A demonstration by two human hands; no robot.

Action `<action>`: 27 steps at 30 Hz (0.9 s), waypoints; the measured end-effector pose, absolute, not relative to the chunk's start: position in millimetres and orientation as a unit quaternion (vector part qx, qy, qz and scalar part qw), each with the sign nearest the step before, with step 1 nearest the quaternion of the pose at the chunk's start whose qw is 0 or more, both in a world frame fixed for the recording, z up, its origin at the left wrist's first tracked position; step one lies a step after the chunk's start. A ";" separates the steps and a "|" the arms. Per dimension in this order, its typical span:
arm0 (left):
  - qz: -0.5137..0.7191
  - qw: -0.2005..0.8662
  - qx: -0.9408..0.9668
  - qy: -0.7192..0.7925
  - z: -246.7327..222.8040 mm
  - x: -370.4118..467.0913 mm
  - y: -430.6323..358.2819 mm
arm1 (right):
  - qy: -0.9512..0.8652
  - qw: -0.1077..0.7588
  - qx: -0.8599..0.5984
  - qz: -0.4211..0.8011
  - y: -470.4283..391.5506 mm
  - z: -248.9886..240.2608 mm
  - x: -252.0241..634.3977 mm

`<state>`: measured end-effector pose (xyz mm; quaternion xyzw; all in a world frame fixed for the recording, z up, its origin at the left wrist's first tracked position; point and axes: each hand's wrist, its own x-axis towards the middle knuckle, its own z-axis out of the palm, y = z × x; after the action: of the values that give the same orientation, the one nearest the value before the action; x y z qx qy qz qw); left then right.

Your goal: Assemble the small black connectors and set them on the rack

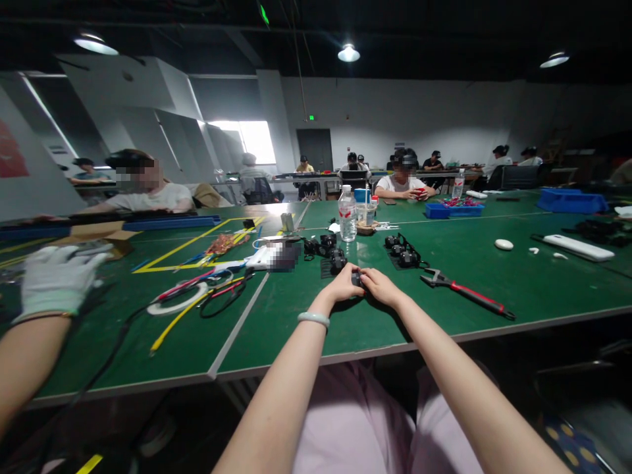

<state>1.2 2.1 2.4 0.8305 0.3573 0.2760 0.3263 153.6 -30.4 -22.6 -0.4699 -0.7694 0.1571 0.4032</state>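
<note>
Left hand (345,283) and right hand (381,288) together, clamped on a small dark part (356,280), near side of the green bench (274,319). Black left units (338,261) just beyond; adjustable wrench (467,291) lies right; water bottle (347,220) stands farther back.

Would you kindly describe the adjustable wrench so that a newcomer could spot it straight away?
Find the big green table, then the camera wearer's right hand near its front edge. To that hand's right, the wrench lies slantwise, its metal head toward the hand. Its red-and-black handle sets it apart from the black parts and white oval case nearby.
</note>
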 end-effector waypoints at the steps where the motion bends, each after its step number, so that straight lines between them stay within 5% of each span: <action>1: 0.274 0.329 0.829 0.359 2.5 1.0 2.0 | -0.763 0.410 -0.472 0.162 -30.4 -22.3 154.1; 12: 0.275 0.340 0.821 0.367 3.8 1.3 -0.4 | -0.712 0.475 -0.425 0.294 -35.4 -22.9 162.1; 27: 0.287 0.351 0.816 0.359 2.2 1.4 1.2 | -0.707 0.488 -0.395 0.324 -39.4 -19.4 161.6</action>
<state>1.4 1.2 2.2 0.8158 0.3594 0.2868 0.3507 161.6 -39.4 -19.4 -0.3953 -0.7074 0.3238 0.4884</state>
